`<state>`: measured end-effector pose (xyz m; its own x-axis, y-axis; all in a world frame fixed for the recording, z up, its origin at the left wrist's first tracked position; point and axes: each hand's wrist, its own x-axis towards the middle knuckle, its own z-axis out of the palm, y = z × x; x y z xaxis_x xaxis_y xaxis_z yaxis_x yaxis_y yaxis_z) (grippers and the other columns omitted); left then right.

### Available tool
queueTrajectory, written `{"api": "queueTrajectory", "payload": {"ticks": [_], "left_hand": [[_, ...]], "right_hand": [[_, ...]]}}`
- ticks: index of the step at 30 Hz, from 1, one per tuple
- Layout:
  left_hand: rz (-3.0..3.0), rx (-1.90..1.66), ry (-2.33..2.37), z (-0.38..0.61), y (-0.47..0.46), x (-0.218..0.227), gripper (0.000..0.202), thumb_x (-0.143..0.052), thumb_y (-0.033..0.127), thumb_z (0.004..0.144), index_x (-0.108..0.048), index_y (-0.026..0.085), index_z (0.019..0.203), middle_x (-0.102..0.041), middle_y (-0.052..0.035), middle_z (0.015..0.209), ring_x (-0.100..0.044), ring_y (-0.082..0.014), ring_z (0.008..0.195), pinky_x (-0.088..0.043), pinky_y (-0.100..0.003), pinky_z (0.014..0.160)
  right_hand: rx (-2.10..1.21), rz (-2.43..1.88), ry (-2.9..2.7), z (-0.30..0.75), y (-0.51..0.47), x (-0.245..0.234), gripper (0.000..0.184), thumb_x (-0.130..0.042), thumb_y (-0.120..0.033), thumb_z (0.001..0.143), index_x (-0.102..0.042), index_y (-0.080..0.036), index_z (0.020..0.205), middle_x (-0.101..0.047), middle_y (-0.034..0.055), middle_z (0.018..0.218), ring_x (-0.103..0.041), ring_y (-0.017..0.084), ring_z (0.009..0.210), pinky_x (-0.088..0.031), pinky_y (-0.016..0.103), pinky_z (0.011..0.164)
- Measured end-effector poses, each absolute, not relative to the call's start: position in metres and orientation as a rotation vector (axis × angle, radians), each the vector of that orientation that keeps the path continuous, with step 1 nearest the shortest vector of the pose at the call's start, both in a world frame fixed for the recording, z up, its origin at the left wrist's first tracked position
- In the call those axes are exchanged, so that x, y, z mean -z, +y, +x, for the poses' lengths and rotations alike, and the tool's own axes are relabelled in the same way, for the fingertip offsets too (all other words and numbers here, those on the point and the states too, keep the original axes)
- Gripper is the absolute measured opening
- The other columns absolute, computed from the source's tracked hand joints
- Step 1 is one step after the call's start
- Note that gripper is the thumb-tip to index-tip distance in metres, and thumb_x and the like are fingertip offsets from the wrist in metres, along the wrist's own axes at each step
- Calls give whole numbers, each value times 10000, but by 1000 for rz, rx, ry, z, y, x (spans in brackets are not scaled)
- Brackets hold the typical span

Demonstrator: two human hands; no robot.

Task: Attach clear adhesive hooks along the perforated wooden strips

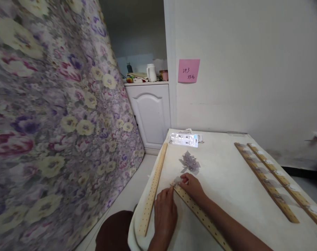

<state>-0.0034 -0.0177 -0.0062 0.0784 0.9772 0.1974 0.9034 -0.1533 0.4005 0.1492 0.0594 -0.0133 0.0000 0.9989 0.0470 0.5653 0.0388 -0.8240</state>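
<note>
Across the pale counter [218,167] we go: two wooden strips [261,176] with fittings lie off right, one perforated strip [154,188] at left, and here's the working strip [195,210], slanting between! Left hand [166,205] touches its far end; whether that grip is clamped, I can't tell. Right hand's [191,184] grip is pinched on a translucent piece [177,180] there, just before the little heap [190,161].

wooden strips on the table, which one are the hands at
The middle strip, whose far end is between the left hand and right hand; the left-edge strip and right-side strips lie apart.
</note>
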Motion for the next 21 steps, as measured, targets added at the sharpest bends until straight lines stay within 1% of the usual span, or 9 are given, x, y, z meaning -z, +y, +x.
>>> {"api": "queueTrajectory", "payload": {"ticks": [4,9,16,21], "left_hand": [[2176,-661,1904,-4,-18,9,550,-382,54,800,-441,216,1322,-515,-70,1222,-452,-198,1107,-331,-327,948],[2173,-684,1891,-4,-17,12,524,-358,63,820,-447,201,1318,-520,-77,1214,-450,-206,1099,-338,-343,941],[2183,-626,1908,-4,-16,10,551,-372,60,803,-437,214,1329,-517,-76,1221,-458,-204,1099,-336,-331,933],[2182,-570,1938,-2,-16,8,571,-377,56,792,-433,221,1336,-509,-72,1236,-449,-201,1108,-322,-321,936]], "right_hand": [[-808,-1683,-1611,145,62,12,198,-604,-310,729,-610,-187,883,-628,19,776,-581,175,744,-424,271,697],[-878,-1655,-1549,145,61,17,139,-609,-296,716,-581,-194,806,-637,7,762,-596,162,735,-417,256,681],[-896,-1677,-1539,143,64,21,232,-643,-318,698,-577,-198,885,-625,-8,730,-588,158,708,-405,251,652],[-910,-1701,-1552,143,64,20,184,-633,-322,707,-566,-203,831,-611,-18,700,-574,148,679,-387,244,625]]}}
